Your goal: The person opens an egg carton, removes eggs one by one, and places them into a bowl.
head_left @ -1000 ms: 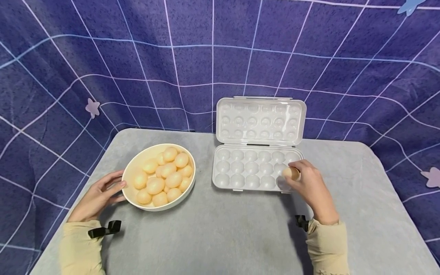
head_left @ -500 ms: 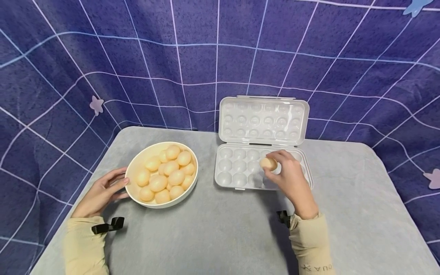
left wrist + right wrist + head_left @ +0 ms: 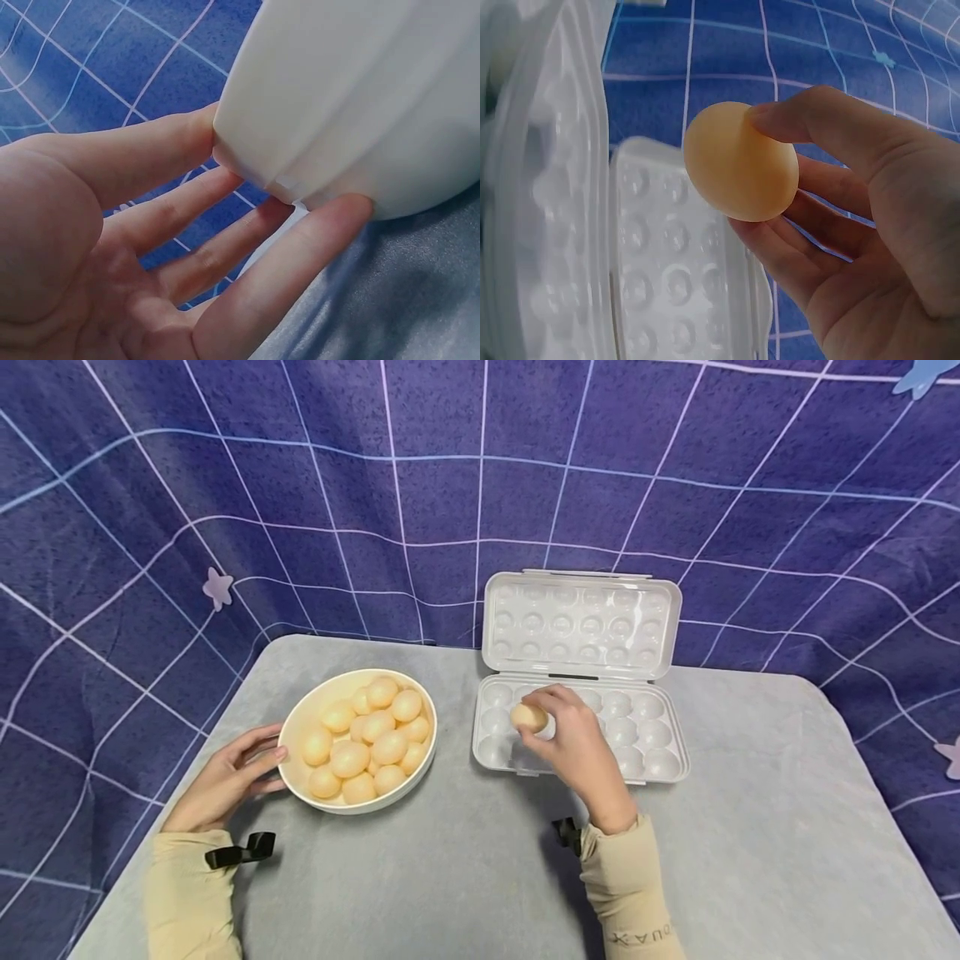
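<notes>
My right hand pinches a pale egg between thumb and fingers, over the left part of a white plastic egg carton. The carton lies unfolded, its lid standing up at the back. Bare cups show around the hand; those beneath it are hidden. In the right wrist view the egg is apart from the carton. My left hand touches the left side of a cream bowl with several eggs inside. In the left wrist view its nearly straight fingers rest against the bowl's outer wall.
The grey tabletop carries the bowl on the left and the carton right of the middle. A blue curtain with a grid pattern hangs behind the table and along its sides.
My right hand has moved left across the carton with the egg held, from the right-hand cups to the left-hand ones. My left hand stays at the bowl; the view has shifted slightly.
</notes>
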Available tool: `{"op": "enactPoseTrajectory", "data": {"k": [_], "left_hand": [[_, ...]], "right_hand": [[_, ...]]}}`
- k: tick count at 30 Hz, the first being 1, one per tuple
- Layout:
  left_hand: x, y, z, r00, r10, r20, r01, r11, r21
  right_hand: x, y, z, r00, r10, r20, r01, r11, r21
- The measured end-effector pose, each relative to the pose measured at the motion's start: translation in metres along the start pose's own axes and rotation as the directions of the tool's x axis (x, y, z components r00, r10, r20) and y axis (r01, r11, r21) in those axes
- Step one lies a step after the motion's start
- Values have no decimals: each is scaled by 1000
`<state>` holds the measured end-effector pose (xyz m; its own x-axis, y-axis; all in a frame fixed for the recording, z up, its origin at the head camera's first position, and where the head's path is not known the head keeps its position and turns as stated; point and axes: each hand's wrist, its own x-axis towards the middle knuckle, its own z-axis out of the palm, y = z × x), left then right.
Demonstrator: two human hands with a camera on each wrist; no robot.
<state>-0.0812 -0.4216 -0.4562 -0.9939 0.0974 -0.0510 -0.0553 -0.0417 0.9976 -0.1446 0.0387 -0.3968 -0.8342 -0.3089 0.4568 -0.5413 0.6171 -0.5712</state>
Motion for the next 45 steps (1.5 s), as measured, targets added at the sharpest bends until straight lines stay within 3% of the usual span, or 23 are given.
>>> {"op": "enactPoseTrajectory", "data": {"k": [17,28,34,45], "left_hand": [[0,2,2,1000,-5,9,5,1000,-8],[-1,3,4,1000,-6,5,6,1000,-7],[-3,2,2,1000,-17,-8,17,1000,8],[-1,1,1,1000,-6,3,6,1000,-2]], "right_hand": [[17,-36,47,992,-122,33,119,990,81],[27,-57,80,982,-157,101,145,983,116],[34,-65,92,974,-176,144,167,984,68],[38,-66,109,974,-169,151,160,984,74]]}}
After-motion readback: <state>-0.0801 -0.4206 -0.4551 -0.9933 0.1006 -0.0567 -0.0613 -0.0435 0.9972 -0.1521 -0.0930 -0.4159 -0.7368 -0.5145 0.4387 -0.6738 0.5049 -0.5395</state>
